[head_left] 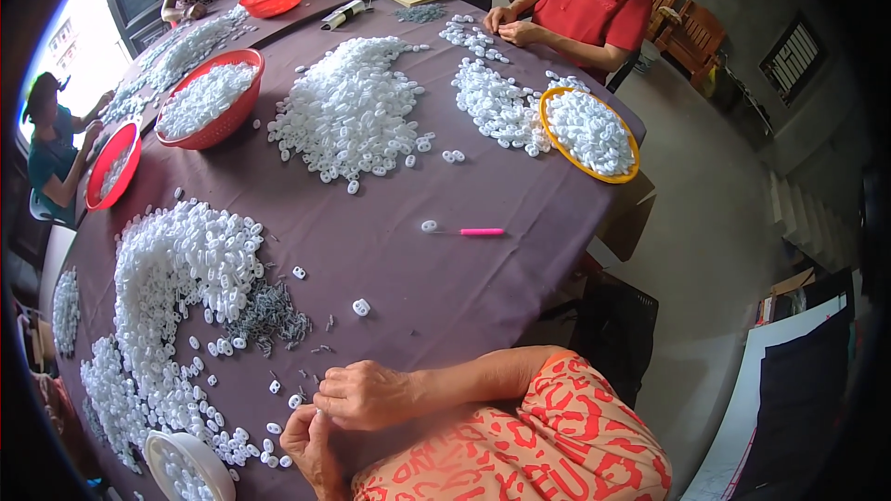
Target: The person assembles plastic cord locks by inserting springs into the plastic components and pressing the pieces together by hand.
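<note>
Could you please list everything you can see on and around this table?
Table: one, purple cloth, centre.
White plastic pieces: heaps across the table.
Small grey metal parts: one pile, near left.
Red baskets: three, far left.
Orange basket: one, far right.
White bowl: one, near edge.
Pink-handled tool: one, mid-table.
Other people: three clearly seated around.
Left hand, right hand: together at the near edge, fingertips on something too small to make out.
</note>
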Demonstrator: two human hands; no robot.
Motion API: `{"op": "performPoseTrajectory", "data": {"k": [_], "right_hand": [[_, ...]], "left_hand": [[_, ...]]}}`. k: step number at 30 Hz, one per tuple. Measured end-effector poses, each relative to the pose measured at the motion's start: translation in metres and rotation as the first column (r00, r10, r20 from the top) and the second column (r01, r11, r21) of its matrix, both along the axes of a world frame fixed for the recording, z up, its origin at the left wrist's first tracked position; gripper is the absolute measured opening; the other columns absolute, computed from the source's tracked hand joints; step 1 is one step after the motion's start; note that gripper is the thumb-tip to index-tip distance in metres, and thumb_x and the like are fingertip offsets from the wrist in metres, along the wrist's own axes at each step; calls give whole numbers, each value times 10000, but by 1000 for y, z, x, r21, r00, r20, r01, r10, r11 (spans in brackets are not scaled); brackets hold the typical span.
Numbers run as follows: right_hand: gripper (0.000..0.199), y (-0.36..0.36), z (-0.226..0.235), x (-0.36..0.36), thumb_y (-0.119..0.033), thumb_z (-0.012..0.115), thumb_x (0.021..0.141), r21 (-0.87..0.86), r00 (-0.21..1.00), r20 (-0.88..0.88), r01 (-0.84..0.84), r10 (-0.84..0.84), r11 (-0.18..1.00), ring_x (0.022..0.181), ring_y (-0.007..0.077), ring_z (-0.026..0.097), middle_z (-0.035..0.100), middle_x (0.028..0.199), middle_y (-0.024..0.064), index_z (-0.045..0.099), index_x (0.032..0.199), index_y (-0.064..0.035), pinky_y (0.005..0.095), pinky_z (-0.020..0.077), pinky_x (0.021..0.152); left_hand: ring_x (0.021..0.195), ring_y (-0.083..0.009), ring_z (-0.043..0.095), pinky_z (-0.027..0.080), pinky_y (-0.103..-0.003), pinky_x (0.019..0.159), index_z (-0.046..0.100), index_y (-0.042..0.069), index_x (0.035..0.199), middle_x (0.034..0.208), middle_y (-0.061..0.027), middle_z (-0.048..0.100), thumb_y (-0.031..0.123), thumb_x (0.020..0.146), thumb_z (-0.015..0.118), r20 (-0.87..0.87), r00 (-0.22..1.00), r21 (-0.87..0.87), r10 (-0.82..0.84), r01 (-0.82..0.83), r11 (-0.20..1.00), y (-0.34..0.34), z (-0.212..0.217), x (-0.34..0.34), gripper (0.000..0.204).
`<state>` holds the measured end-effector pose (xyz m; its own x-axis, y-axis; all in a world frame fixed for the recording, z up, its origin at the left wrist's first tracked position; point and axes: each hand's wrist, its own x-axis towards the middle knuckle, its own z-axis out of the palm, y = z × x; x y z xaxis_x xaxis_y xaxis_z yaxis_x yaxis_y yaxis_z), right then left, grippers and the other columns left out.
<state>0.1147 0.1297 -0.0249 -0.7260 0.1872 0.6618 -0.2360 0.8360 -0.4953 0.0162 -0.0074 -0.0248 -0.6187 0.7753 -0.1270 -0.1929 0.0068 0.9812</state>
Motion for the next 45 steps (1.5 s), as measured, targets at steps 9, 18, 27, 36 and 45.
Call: {"op": "performPoseTrajectory", "data": {"k": [9, 18, 27, 36, 45], "right_hand": [[155, -5, 0, 1, -104, 627, 686, -30, 1000, 29, -3, 3, 1000, 659, 234, 534, 501, 689, 75, 534, 764, -8, 343, 475, 531], [184, -1, -5, 0, -110, 635, 698, -57, 1000, 22, -16, 17, 998, 629, 230, 531, 490, 684, 71, 528, 807, -7, 350, 468, 509], [280, -1, 7, 0, -97, 650, 676, -59, 997, 61, -40, 44, 997, 662, 236, 554, 521, 721, 86, 558, 906, 35, 339, 485, 532], [312, -12, 12, 3, -78, 643, 677, -71, 994, 57, -94, 98, 993, 579, 217, 519, 504, 696, 81, 552, 942, 58, 314, 435, 462], [366, 13, 12, 7, 17, 664, 651, -16, 984, 139, -110, 111, 994, 607, 258, 560, 567, 749, 124, 571, 996, 94, 341, 481, 511]], "left_hand": [[606, -48, 507, 395, -170, 570, 591, -6, 819, 691, 2, 581, 69, 882, 560, 122, 991, -26, 47, -45, 999, -1, 10, 7, 103], [607, -66, 548, 425, -178, 586, 591, -16, 829, 697, -26, 608, 51, 877, 558, 195, 979, -26, 59, -55, 998, 0, 6, 7, 88], [677, -88, 513, 408, -214, 631, 603, -21, 828, 747, -21, 590, 33, 865, 561, 138, 990, -59, 5, 3, 998, 4, 19, 2, 78], [735, -96, 533, 422, -219, 673, 612, -55, 811, 781, -41, 597, -41, 801, 585, 27, 999, -135, 18, -14, 991, -15, 27, 7, 33], [711, -56, 534, 440, -195, 622, 610, -25, 886, 786, -11, 602, 36, 864, 596, 170, 984, -72, -44, 57, 996, 9, 21, 10, 67]]}}
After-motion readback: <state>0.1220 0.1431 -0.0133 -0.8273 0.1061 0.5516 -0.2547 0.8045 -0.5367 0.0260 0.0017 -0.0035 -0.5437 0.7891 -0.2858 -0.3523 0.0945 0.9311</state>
